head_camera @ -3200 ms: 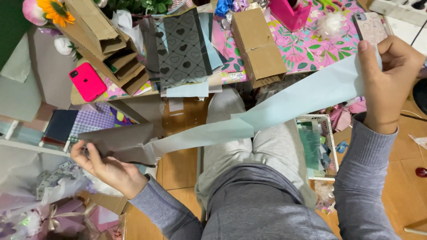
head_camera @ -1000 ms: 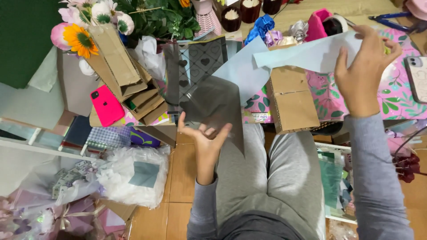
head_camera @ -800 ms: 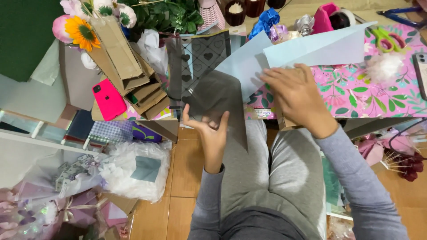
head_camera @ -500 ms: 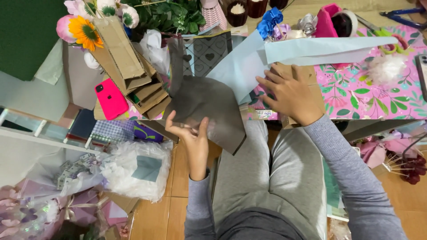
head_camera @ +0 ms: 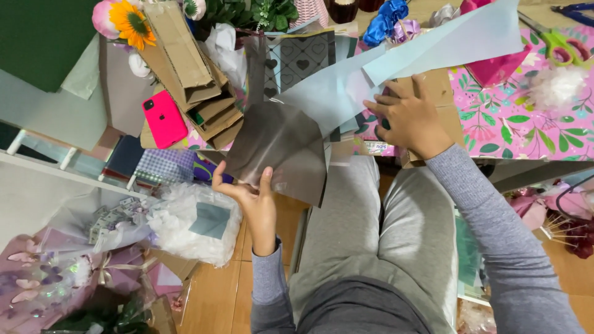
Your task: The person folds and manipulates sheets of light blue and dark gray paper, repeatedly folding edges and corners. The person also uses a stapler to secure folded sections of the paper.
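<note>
Change noted: right hand [head_camera: 411,117], raised with the pale blue sheet [head_camera: 396,68] a second ago, is now lowered onto it at the table's [head_camera: 526,133] near edge; the grey sheet [head_camera: 281,151] has been drawn down and left, off the blue one. Judged: the two sheets are being separated.

Left hand [head_camera: 250,188]: fingers clamped on the grey sheet's lower edge, held over the lap.
Right hand: fingers spread, pressed flat on the blue sheet and cardboard box [head_camera: 433,93] beneath.

Containers: cardboard tiered box [head_camera: 195,80], far left corner, contents not visible; pink phone [head_camera: 164,117] just beside it. Plastic bag [head_camera: 189,222] on floor, holding white tissue
</note>
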